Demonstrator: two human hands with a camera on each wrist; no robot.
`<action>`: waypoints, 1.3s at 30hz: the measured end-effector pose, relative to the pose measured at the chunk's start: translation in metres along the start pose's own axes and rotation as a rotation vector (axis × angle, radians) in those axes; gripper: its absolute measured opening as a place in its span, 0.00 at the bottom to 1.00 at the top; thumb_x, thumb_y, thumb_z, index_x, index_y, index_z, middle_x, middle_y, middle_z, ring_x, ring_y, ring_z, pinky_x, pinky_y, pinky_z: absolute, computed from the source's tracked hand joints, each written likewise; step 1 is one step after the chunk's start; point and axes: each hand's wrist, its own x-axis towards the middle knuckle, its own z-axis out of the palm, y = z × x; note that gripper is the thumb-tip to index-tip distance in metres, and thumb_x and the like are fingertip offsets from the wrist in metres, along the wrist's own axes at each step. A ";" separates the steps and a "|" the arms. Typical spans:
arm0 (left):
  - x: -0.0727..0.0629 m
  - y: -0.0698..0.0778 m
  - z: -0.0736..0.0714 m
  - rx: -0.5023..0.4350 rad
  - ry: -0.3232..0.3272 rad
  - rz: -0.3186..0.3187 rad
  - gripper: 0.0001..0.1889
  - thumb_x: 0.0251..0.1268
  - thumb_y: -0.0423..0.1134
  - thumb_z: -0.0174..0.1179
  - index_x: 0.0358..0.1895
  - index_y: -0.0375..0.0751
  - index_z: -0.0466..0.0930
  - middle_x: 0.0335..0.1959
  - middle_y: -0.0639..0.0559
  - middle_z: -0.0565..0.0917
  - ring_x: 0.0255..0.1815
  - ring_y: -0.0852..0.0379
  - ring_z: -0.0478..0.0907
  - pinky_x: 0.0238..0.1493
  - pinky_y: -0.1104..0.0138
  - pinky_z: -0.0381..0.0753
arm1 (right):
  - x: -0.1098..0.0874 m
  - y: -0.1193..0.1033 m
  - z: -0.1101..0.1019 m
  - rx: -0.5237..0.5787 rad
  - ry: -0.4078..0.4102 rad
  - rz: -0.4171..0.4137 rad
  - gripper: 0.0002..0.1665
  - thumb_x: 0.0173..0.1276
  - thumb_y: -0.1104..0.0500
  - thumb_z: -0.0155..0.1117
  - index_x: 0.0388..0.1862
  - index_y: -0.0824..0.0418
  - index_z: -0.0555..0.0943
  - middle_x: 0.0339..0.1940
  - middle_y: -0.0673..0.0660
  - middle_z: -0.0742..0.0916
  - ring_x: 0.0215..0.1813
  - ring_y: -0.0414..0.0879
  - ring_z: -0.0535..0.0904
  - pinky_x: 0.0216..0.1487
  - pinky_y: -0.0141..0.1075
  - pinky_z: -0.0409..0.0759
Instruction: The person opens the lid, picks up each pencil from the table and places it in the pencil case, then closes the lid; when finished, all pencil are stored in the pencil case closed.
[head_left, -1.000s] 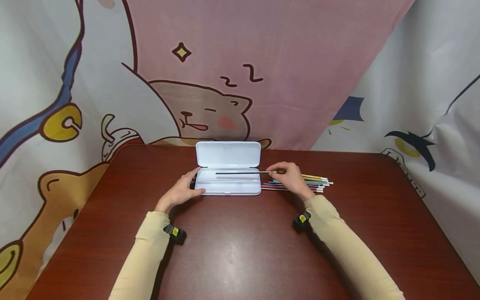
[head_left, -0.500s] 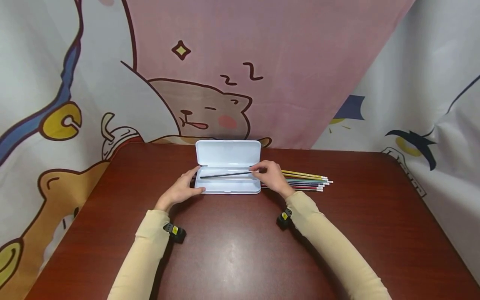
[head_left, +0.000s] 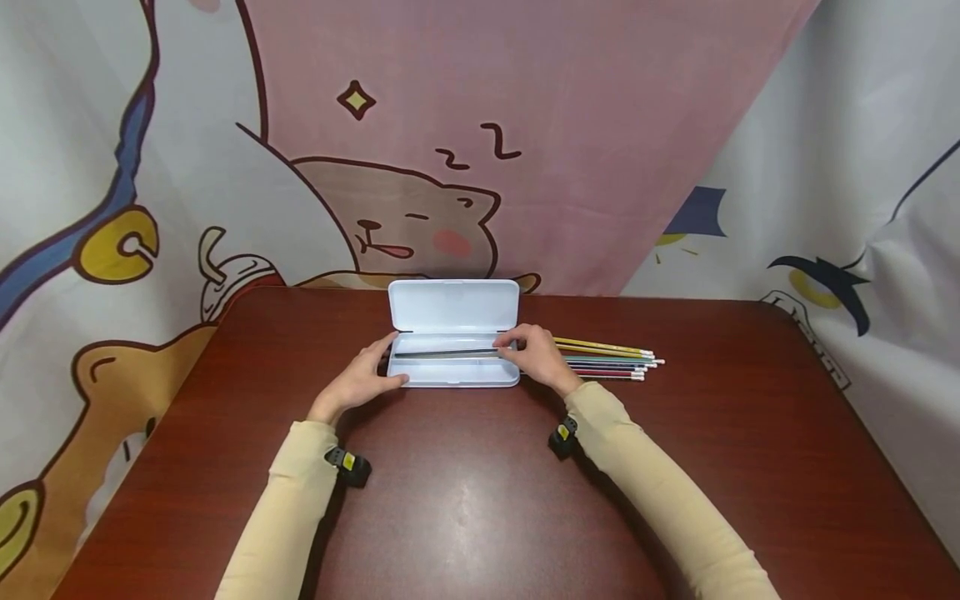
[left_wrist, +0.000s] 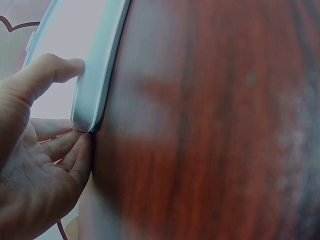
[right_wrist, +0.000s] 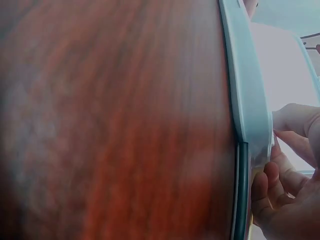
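Observation:
A white pencil case lies with its lid up near the table's back edge. My left hand holds its left end, the thumb at the front rim and the other fingers round the side; the left wrist view shows the thumb over the case wall. Inside the tray lies a dark pencil, nearly level, along the case. Its right end is pinched between thumb and fingers of my right hand. In the right wrist view these fingers are at the case's end, the pencil hidden there.
Several pencils with white eraser ends, yellow, green and red among them, lie to the right of the case, partly behind my right hand. A dark-green pencil shows beside the case. A printed cloth hangs behind the reddish-brown table.
My right hand has carried the dark pencil left from beside the case and lowered it into the tray, where it now lies flatter. The left hand stays on the case.

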 end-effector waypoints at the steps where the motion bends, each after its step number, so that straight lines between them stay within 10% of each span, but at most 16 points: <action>1: 0.000 -0.001 0.000 0.000 0.001 -0.001 0.43 0.62 0.41 0.64 0.75 0.32 0.49 0.70 0.30 0.59 0.68 0.35 0.58 0.66 0.42 0.53 | 0.000 0.000 0.000 0.003 -0.001 -0.004 0.07 0.62 0.66 0.68 0.38 0.63 0.88 0.39 0.57 0.85 0.37 0.48 0.74 0.38 0.37 0.70; 28: 0.000 0.001 0.000 -0.003 0.003 0.015 0.43 0.61 0.40 0.64 0.74 0.30 0.50 0.69 0.29 0.61 0.67 0.35 0.61 0.66 0.43 0.55 | -0.038 0.019 -0.049 0.080 0.033 -0.007 0.08 0.63 0.67 0.66 0.41 0.64 0.87 0.44 0.59 0.86 0.51 0.54 0.79 0.56 0.52 0.72; 39: 0.000 0.001 0.000 -0.004 0.005 0.031 0.43 0.61 0.40 0.64 0.74 0.30 0.50 0.69 0.28 0.60 0.67 0.35 0.61 0.68 0.43 0.48 | -0.068 0.043 -0.081 0.052 0.068 0.056 0.09 0.66 0.66 0.65 0.44 0.64 0.86 0.45 0.59 0.86 0.49 0.52 0.79 0.43 0.39 0.76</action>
